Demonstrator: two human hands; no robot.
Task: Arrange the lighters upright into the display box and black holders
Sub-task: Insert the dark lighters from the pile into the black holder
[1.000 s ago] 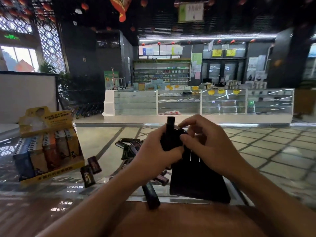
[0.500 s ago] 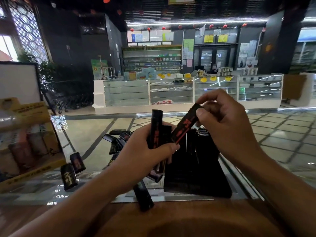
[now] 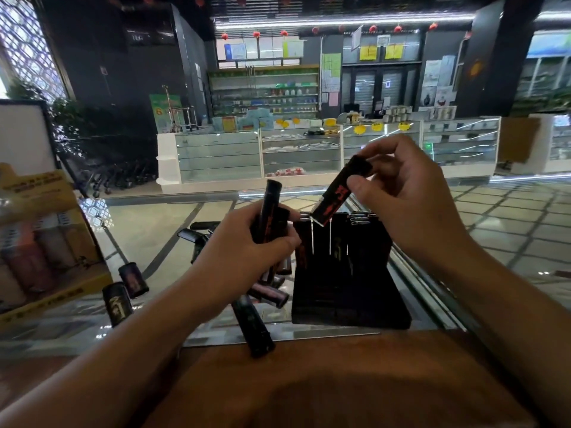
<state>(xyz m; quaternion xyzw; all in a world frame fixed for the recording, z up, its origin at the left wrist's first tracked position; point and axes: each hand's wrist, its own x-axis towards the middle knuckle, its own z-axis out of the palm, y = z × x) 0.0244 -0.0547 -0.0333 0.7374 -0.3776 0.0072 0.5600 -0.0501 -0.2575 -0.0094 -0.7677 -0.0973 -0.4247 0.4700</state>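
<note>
Beside the black holder [image 3: 349, 291], loose lighters [image 3: 251, 322] crowd the glass counter [image 3: 154, 242].

The black holder [image 3: 349, 291] stands on the glass counter, a dark tiered block with several black lighters already upright in its back rows [image 3: 361, 220]. Directly above its back left corner a black lighter with red markings [image 3: 335, 199] hangs tilted, lower end nearly touching the slots, and just left of the holder another black-and-red lighter [image 3: 268, 211] is held upright. Loose black lighters [image 3: 251, 325] lie scattered on the counter left of the holder, two more [image 3: 123, 288] further left, just beside the yellow display box [image 3: 46, 242], which holds upright lighters.
</note>
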